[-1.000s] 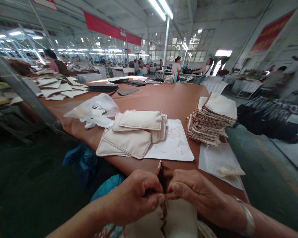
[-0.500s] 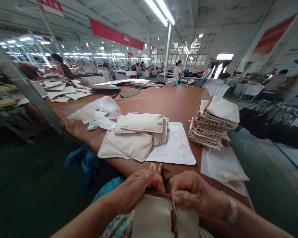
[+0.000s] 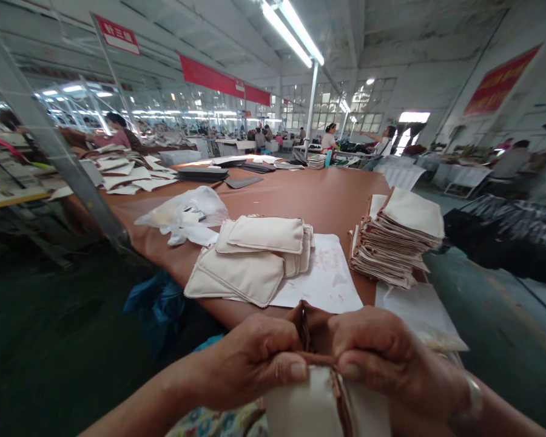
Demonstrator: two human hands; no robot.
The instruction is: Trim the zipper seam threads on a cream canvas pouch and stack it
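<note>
Between my hands is a sewn piece point(image 3: 316, 397), cream on its outer side and brown at the fold and seam, held low in front of my body. My left hand point(image 3: 264, 355) is closed on its upper edge, thumb pressed down on the cream side. My right hand point(image 3: 382, 352) grips the same edge just to the right, beyond the brown seam. A brown flap of the piece point(image 3: 316, 321) stands up behind the fingers. Ahead, several cream padded pieces point(image 3: 250, 267) lie overlapping on a white sheet point(image 3: 332, 273).
A tall stack of cream and brown pieces point(image 3: 391, 240) stands at the right on the brown-covered table point(image 3: 300, 191). A clear plastic bag point(image 3: 200, 209) lies left. Behind are dark flat pieces point(image 3: 204, 174) and white pieces point(image 3: 127, 173). A metal post point(image 3: 59, 133) slants at left; people work farther off.
My left thumb has come down from pointing up and now presses on the cream side. Both hands have shifted slightly right with the piece, and its brown flap stands wider apart.
</note>
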